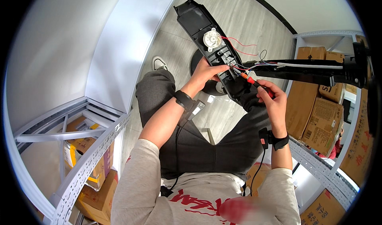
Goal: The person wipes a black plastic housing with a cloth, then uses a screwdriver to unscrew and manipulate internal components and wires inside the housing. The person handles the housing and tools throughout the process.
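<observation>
A long black plastic housing (195, 21) lies slanted in front of me, its inner side facing up. Fixed in it is a round whitish part (212, 39) with two red wires (238, 41) trailing off. My left hand (207, 74) grips the housing's near edge, thumb pressed on top by a small metal part (228, 59). My right hand (271, 95) is closed round the red and black handle of a screwdriver (251, 81). The screwdriver's tip points into the housing near the left thumb, among several thin wires; whether it touches a screw is too small to tell.
A long black arm-like part (306, 68) with a white cable reaches in from the right, wires running to the housing. Metal shelving with cardboard boxes (323, 125) stands at the right. More boxes (95, 197) fill a rack at lower left. A white panel (115, 38) rises at the left.
</observation>
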The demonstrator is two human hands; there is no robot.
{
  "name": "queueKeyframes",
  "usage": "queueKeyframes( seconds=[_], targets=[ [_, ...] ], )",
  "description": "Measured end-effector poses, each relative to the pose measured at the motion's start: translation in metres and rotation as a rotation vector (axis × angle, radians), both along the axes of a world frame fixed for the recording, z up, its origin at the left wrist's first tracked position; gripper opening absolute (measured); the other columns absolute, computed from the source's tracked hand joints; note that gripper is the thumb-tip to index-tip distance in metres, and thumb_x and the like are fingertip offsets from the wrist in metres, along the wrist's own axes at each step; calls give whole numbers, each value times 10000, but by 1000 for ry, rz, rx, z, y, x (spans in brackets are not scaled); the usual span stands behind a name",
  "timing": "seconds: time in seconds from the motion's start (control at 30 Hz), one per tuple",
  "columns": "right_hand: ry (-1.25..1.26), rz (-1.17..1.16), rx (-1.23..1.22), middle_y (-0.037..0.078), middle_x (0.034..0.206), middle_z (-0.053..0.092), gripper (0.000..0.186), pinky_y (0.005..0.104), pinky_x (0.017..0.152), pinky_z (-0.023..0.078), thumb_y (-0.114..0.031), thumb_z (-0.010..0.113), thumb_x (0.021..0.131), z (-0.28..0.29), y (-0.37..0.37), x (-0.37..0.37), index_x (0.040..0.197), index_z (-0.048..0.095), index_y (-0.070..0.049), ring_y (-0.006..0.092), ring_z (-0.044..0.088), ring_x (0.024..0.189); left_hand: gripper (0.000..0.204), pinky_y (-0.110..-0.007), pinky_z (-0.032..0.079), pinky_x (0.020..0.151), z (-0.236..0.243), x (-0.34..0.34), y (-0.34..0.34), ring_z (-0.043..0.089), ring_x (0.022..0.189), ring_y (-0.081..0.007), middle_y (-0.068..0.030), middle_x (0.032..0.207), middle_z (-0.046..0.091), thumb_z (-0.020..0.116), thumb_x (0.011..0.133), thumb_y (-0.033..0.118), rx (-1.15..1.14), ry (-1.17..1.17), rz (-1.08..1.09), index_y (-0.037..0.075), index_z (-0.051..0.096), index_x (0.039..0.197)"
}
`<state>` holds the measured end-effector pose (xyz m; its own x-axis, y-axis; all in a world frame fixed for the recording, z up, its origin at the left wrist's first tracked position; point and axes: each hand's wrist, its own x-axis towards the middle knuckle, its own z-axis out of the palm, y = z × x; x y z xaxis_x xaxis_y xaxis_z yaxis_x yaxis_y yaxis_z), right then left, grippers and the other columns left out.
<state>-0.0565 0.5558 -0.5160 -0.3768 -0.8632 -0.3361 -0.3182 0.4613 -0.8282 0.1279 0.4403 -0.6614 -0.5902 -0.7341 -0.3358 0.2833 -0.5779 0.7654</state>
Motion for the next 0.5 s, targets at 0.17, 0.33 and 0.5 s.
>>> queueKeyframes(
  seconds=[0.17,0.33,0.5],
  targets=[
    [5,2,-13,26,866,682,229,206,631,495,-47,654,903,3,1,0,1124,693,0,67,620,732,459,-343,594,670,-1,0,0,675,952,-181,-78,1096,677,773,818,184,-18,-30,-10,51,578,1212],
    [3,-2,-25,24,864,679,227,204,634,492,-54,654,905,4,1,-1,1122,694,0,66,619,739,505,-345,589,699,4,2,-1,668,975,-188,-85,1114,663,775,830,239,-39,-12,-17,50,554,1242],
    [-19,-34,-37,21,859,676,223,201,635,492,-62,658,907,7,-1,0,1120,697,-7,63,617,732,550,-360,599,728,7,2,1,668,977,-197,-111,1136,649,744,863,318,-6,-14,2,17,525,1268]
  ],
)
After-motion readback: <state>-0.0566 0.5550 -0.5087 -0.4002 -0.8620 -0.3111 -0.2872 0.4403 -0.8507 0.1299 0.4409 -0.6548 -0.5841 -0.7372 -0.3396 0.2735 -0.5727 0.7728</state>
